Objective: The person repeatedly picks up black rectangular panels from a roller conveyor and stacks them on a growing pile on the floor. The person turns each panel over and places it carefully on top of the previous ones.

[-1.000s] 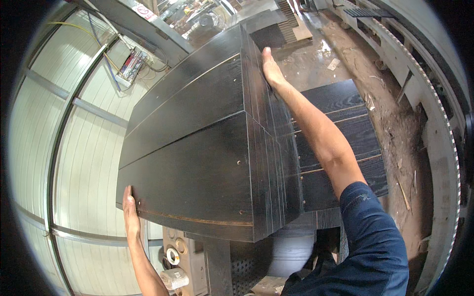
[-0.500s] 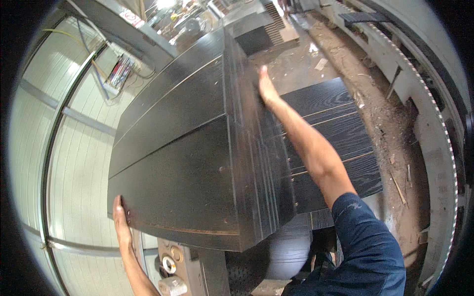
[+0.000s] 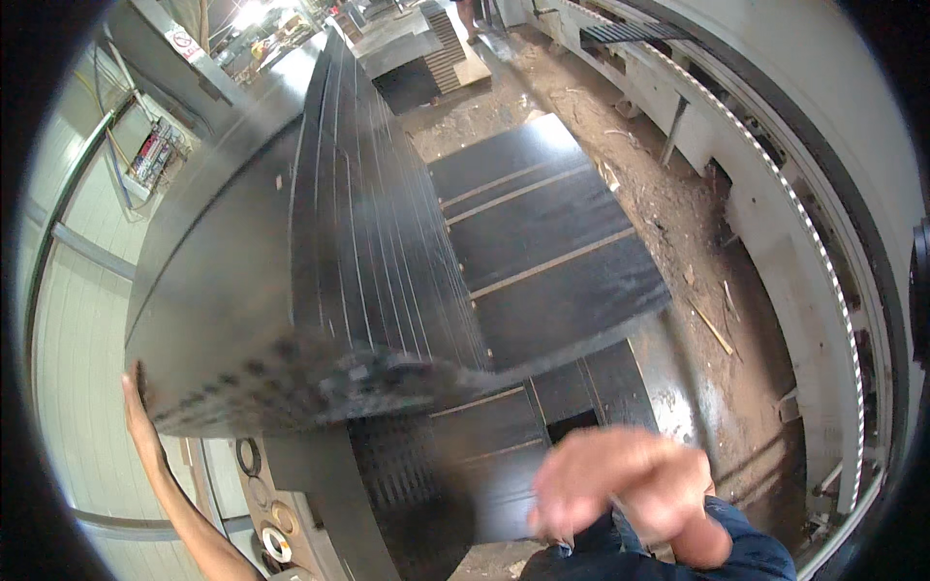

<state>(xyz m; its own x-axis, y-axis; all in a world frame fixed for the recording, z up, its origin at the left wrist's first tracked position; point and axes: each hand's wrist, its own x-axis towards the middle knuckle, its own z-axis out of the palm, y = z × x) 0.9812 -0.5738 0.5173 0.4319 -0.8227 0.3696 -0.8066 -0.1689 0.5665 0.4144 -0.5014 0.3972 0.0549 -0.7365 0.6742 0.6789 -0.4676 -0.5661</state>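
A thick stack of black grooved panels (image 3: 320,290) stands tilted up on its side, its layered edges facing me and its near corner blurred. My left hand (image 3: 139,412) presses against the stack's lower left corner and holds it. Blurred and with curled fingers, my right hand (image 3: 625,489) is close to my body at the bottom, off the stack; whether it holds anything I cannot tell. A second pile of dark panels (image 3: 552,242) lies flat below and to the right of the stack.
A long grey machine frame with a toothed rail (image 3: 823,290) runs along the right. Wood scraps (image 3: 712,329) litter the dusty floor beside it. A white panelled wall (image 3: 77,320) with a wiring box (image 3: 155,155) is on the left. Metal rings (image 3: 276,542) sit at the bottom left.
My right hand has left the stack's far edge and come back to my body. The stack has tipped further upright and closer to me. My left hand stays at its lower corner.
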